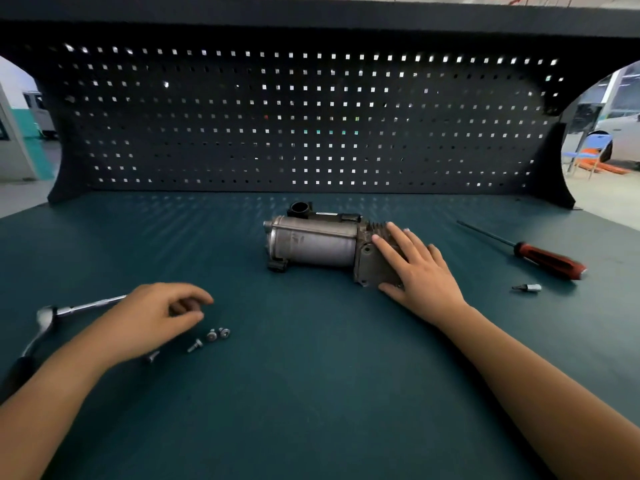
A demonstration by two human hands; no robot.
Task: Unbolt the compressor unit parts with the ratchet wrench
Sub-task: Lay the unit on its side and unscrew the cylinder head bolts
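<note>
A grey metal compressor unit [311, 242] lies on its side in the middle of the green bench. My right hand [417, 268] rests flat on its right end block, fingers straight and spread. My left hand [157, 317] hovers at the left with fingers loosely curled and nothing in them. Just below and right of it lie several loose bolts [211, 336]. The ratchet wrench [48, 318], with an extension bar pointing right, lies on the bench at the far left, partly behind my left hand.
A red-handled screwdriver [547, 258] lies at the right, with a small socket bit [528, 288] in front of it. A dark perforated back panel [311, 126] closes off the rear of the green bench top [311, 393].
</note>
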